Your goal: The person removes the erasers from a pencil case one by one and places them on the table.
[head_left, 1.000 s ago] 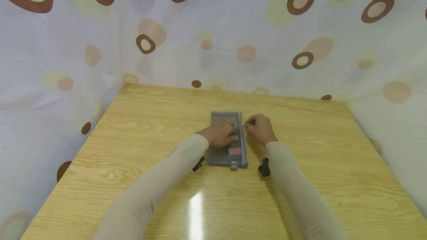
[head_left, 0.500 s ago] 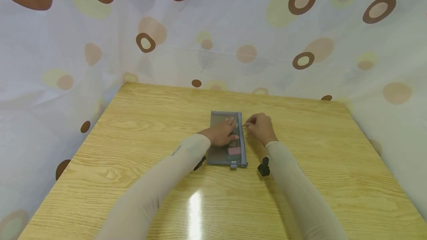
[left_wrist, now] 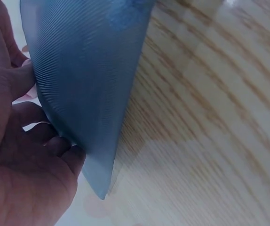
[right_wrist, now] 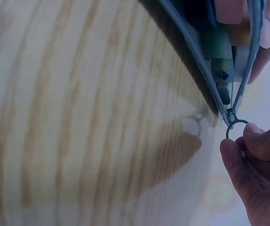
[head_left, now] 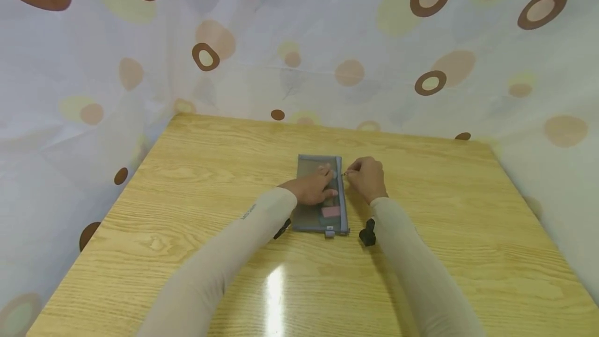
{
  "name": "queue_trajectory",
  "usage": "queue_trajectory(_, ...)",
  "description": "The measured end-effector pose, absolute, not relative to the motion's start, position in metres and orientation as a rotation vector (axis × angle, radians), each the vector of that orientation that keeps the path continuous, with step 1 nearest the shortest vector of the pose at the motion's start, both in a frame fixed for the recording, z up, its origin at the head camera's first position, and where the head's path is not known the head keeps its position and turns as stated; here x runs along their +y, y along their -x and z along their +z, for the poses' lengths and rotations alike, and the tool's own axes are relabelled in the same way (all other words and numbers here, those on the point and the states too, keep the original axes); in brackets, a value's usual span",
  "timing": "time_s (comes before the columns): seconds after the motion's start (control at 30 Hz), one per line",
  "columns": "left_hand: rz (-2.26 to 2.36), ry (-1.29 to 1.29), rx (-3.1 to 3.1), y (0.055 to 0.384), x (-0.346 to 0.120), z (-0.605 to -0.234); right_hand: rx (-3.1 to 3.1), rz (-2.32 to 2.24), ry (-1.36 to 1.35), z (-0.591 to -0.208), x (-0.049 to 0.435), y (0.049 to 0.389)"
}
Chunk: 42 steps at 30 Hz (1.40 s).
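Note:
A grey-blue mesh zip pouch [head_left: 309, 217] lies on the wooden table, its zip edge to the right. Through the mesh show a pink block [head_left: 330, 211] and other small items. My left hand [head_left: 311, 187] rests on the pouch with fingers spread; in the left wrist view its fingertips press against the mesh [left_wrist: 88, 84]. At the zip edge my right hand [head_left: 369, 178] pinches the zip pull between thumb and forefinger. The right wrist view shows the pull as a metal ring [right_wrist: 232, 126], with the zip parted beyond it and green, pink and orange items inside.
The wooden table [head_left: 210, 170] runs back to a white curtain [head_left: 262, 87] printed with brown and peach ovals, which also hangs at both sides. A small fabric tab [head_left: 329, 234] sticks out from the pouch's near edge. Black wrist mounts sit under both sleeves.
My left fingers lie slightly flatter on the pouch than a second ago. The right hand keeps its pinch on the zip pull at nearly the same spot; the head view has shifted slightly.

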<state>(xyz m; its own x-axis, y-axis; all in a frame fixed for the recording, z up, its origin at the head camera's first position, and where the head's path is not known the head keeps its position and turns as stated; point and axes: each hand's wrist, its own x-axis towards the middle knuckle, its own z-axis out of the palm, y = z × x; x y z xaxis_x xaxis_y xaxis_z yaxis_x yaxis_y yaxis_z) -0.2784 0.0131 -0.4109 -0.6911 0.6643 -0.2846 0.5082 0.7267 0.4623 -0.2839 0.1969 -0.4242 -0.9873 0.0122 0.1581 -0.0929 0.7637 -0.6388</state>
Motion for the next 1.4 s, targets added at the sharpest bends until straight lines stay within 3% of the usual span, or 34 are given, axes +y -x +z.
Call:
queue_trajectory(0.83,0.393,-0.923,2.539,0.28,0.016,-0.41,-2.776,1.067,0.012,-0.426,0.192,0.294)
queue_trajectory(1.4,0.438,-0.925,2.576,0.266,0.007,-0.405,-2.842,1.071,-0.167,-0.423,0.202,0.291)
